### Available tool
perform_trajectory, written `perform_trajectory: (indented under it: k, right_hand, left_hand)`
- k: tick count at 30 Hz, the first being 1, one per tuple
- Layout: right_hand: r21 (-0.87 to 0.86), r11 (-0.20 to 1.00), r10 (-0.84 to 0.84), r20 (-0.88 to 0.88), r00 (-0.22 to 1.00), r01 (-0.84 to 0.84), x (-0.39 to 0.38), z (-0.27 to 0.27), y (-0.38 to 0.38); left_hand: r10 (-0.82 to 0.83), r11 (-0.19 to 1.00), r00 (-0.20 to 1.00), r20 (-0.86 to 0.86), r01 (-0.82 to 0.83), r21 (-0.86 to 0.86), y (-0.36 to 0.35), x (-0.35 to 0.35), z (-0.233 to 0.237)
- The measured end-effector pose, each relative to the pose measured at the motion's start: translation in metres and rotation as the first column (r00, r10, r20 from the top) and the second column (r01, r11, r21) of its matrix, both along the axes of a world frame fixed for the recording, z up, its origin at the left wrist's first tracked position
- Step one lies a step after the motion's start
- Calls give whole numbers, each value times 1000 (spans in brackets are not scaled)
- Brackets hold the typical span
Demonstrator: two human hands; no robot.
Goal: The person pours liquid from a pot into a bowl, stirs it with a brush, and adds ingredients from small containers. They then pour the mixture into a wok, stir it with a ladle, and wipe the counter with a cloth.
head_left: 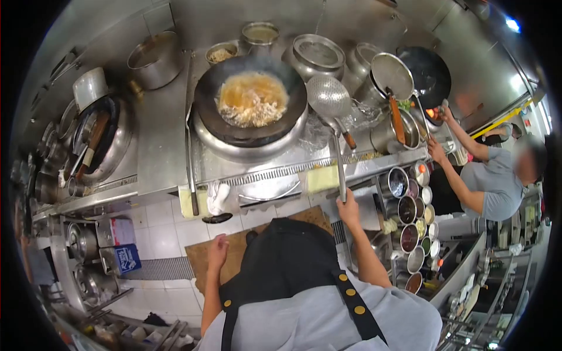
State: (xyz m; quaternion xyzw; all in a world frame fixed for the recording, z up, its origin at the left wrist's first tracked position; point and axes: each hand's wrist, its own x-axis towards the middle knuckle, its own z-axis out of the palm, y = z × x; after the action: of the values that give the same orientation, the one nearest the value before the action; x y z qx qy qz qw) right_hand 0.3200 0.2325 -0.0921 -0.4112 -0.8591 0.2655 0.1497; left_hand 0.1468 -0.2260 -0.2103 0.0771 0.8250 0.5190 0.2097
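Observation:
My right hand (349,209) is closed around the lower end of a long metal handle (340,167), which looks like a ladle's. Its head lies near a perforated skimmer (329,96) with a wooden grip, and I cannot make out the head clearly. My left hand (217,251) hangs free in front of the stove edge, fingers loosely apart, with nothing in it. Ahead, a black wok (205,96) sits on the round burner. Steaming brownish liquid with pale pieces of food (257,108) bubbles inside it. Left of the wok, a long-handled utensil (189,158) leans across the counter edge.
A white cloth (218,198) hangs at the front edge. Lidded pots (318,54) and bowls stand behind the wok. At right, a co-worker (494,181) handles another wok (430,76). Several seasoning containers (408,209) line the right side. A second wok station (108,140) is at left.

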Motion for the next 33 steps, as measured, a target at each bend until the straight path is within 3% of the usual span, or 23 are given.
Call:
perform_trajectory:
  k: [2,4,5,6,7,9,10,13,14,15,16,18,21,23,24,26,27,28,29,30,31,32,33]
  right_hand:
    - [71,996,-69,115,991,61,-5,-43,-22]
    - [-468,864,-226,-29,974,186,-21,-68,-46]
    - [-478,860,-216,-30,976,176,-30,-76,-53]
    - [-816,574,-261,-114,959,60,-42,-82,-59]
    - [-978,178,-326,-163,931,-110,-56,-83,-63]
    - [-984,103,-304,-168,938,-143,-77,-76,-68]
    - [-988,39,-299,-156,941,-151,-85,-74,-70]
    - [-954,-183,0,-242,970,-238,-85,-116,-40]
    - [-992,-75,205,-111,973,-97,-97,-72,-37]
    - [-982,-147,362,-169,917,-123,-100,-75,-27]
    - [-993,-100,404,-105,909,-71,-98,-70,-22]
    - [-981,-186,463,-144,875,-63,-96,-75,-13]
    - [-967,-250,725,-153,672,50,-101,-112,0]
    - [-999,-19,898,2,440,44,-101,-140,-1]
    - [-999,-26,907,-7,421,39,-103,-146,-7]
    - [-867,207,970,243,-22,-453,-106,-157,-16]
    - [-864,203,970,242,-26,-461,-103,-186,-16]
    - [-798,182,975,223,-2,-575,-99,-231,-12]
    - [-717,163,979,205,18,-678,-99,-253,-8]
    - [-710,164,977,213,13,-685,-99,-245,-10]
    - [-803,228,974,184,135,-550,-95,-231,-19]
    - [-879,265,951,170,259,-397,-92,-217,-28]
    - [-935,272,909,172,380,-229,-92,-205,-34]
  left_hand:
    - [-235,949,972,-13,227,-217,-13,17,-22]
    - [-264,934,964,45,267,-237,-30,36,-56]
    - [-215,960,968,127,233,-152,-40,46,-67]
    - [-166,980,965,204,184,-71,-50,54,-71]
    - [-143,983,971,191,162,-86,-60,62,-66]
    - [145,961,901,410,-29,-276,-76,87,-55]
    - [192,955,899,394,-79,-285,-86,103,-52]
    - [600,790,663,447,-579,-201,-121,144,-40]
    - [639,769,702,314,-571,-288,-139,158,-43]
    - [671,720,718,183,-573,-391,-152,180,-40]
    - [776,614,615,138,-689,-386,-155,201,-30]
    - [723,521,664,-192,-706,-481,-155,237,-4]
    - [870,375,481,-109,-790,-486,-125,288,31]
    - [882,344,459,-107,-782,-520,-100,330,27]
    - [875,352,475,-89,-752,-557,-85,357,14]
    - [915,372,391,93,-735,-567,-57,412,-32]
    - [927,368,333,172,-718,-591,-39,440,-60]
    - [890,407,175,421,-720,-562,-17,456,-62]
    - [832,487,174,527,-684,-543,0,477,-76]
    - [540,815,697,472,-293,-500,12,492,-101]
    - [95,808,973,208,46,-588,20,500,-95]
    - [553,816,628,547,-275,-509,28,517,-100]
    - [628,777,517,582,-370,-510,27,517,-117]
